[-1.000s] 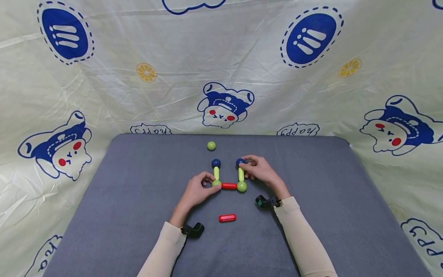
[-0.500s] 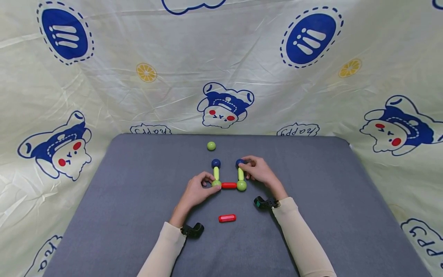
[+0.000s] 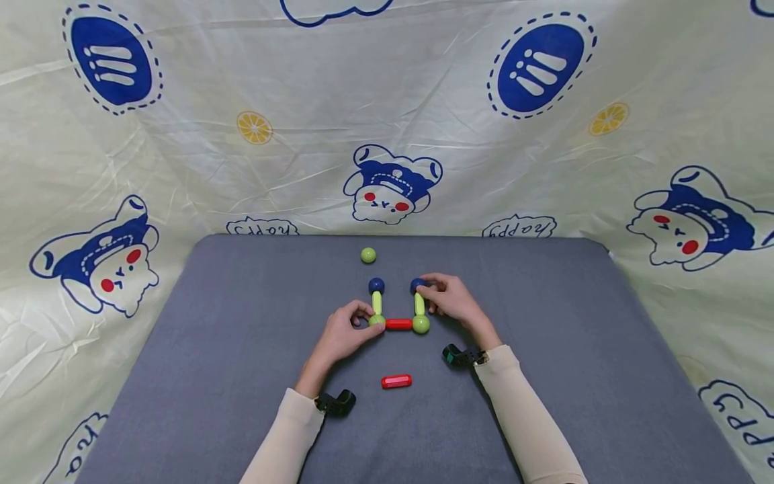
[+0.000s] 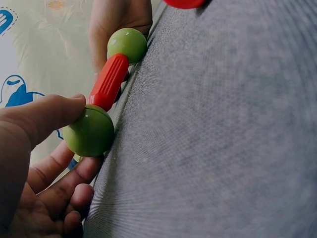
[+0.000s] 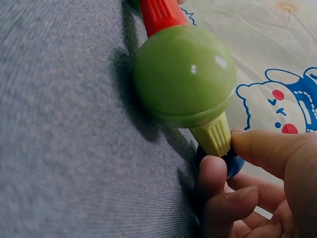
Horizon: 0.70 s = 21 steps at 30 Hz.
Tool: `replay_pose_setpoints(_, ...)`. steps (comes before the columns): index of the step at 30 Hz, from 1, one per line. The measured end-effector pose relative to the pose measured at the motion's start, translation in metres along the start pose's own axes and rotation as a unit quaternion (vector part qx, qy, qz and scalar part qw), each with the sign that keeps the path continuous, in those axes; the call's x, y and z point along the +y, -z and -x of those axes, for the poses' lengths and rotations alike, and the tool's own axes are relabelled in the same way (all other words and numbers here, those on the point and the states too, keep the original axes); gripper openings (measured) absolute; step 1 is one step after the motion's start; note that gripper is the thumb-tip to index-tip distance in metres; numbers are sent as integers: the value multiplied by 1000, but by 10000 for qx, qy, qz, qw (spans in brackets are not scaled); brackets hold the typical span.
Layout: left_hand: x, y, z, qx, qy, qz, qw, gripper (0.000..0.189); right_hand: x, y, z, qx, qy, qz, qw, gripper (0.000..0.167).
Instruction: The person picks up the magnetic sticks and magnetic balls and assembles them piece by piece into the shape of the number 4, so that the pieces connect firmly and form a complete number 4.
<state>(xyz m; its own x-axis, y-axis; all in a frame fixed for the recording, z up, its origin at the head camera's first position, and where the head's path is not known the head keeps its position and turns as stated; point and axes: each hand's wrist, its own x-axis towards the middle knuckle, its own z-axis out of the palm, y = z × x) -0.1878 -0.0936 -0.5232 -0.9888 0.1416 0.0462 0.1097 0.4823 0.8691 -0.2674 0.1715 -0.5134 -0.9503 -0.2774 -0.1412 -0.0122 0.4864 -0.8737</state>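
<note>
A U-shaped frame of balls and rods lies on the table, its open side facing away. A red rod (image 3: 399,324) joins two green balls at the near corners. From each corner a yellow-green rod (image 3: 377,302) runs back to a blue ball (image 3: 376,286). My left hand (image 3: 346,333) pinches the left green ball (image 4: 89,133) between thumb and fingers. My right hand (image 3: 455,298) grips the right blue ball (image 5: 235,164), largely covered by the fingers. The right green ball (image 5: 184,77) touches no hand.
A loose green ball (image 3: 368,255) rests near the table's far edge. Nearer me, between the forearms, lies a loose red rod (image 3: 396,382). The grey tabletop (image 3: 242,376) meets a printed curtain (image 3: 314,175) at the back and sides.
My right hand and the frame's right side have shifted very slightly left and away from me. The left hand stays on its green ball, almost still.
</note>
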Motion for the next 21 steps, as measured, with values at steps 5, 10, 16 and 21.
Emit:
replay_pose_setpoints(5,0,0,0,-3,8,12,10000,28,-2,-1,2,5,3,-27,10000,44)
replay_pose_setpoints(10,0,0,0,-2,49,38,10000,28,-3,0,3,-6,16,-19,10000,43)
replay_pose_setpoints(16,0,0,0,26,41,47,10000,28,-2,0,3,-36,3,-16,10000,42)
replay_pose_setpoints(21,0,0,1,-9,47,55,10000,28,-4,0,5,-41,16,33,10000,43)
